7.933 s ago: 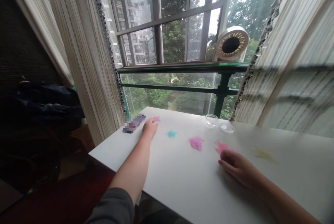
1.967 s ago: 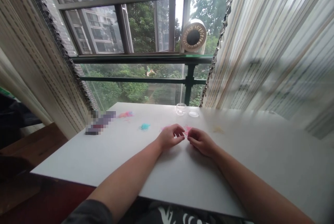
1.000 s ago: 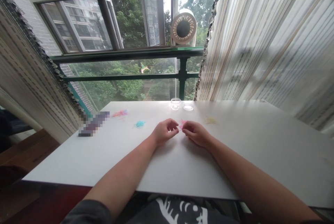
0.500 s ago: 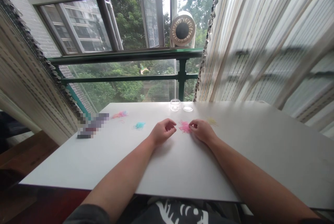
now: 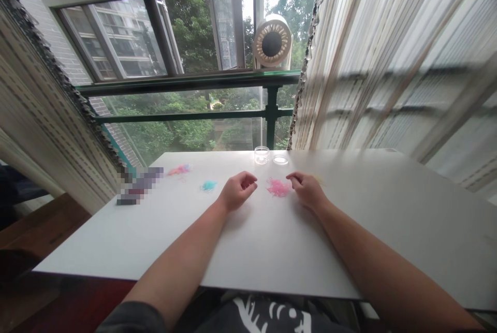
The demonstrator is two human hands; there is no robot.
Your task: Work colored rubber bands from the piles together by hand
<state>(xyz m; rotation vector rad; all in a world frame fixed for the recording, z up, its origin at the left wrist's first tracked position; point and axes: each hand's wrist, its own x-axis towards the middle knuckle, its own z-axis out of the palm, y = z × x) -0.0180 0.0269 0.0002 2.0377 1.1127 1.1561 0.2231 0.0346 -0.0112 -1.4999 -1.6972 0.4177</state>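
Observation:
A loose pile of thin pink strands (image 5: pixel 278 187), perhaps small rubber bands, lies on the white table between my hands. To its left, my left hand (image 5: pixel 238 191) is half curled above the tabletop, thumb and fingers apart and nothing between them. My right hand (image 5: pixel 309 190) is at the pile's right edge with its index finger stretched out; I see nothing held in it. Partly hidden behind that hand is a yellow pile (image 5: pixel 320 181). A turquoise pile (image 5: pixel 208 185) lies left of my left hand.
Near the far table edge (image 5: pixel 217 156) stand a clear round jar (image 5: pixel 261 155) and, beside it, its clear lid (image 5: pixel 280 160). A mixed pink, orange and lilac pile (image 5: pixel 179 170) and a blurred-out object (image 5: pixel 142 185) are at the left. Beyond are a fan (image 5: pixel 272 43) and a railing.
My right hand has drawn back to the right from the pink pile, and its fingers have loosened. My left hand has shifted slightly left. The pink strands look more spread out.

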